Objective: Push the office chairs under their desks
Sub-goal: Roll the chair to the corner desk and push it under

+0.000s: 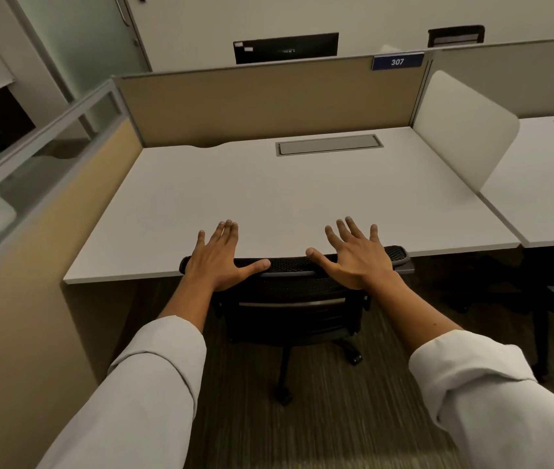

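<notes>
Spreading wide, the fingers of the left hand and those of the right hand are lying straight and apart over the near edge of the white desk, pinching nothing. Just under the palms the black mesh chair is standing, its top rail running left to right — parallel to the desk edge and touching or nearly touching it. Both thumbs are resting on this rail, pointing toward each other. The seat is sitting already below the desktop, while the wheeled base is showing on the carpet, toward the person. Both hands are equally near, so I judge a further push — if needed — is going straight forward.
</notes>
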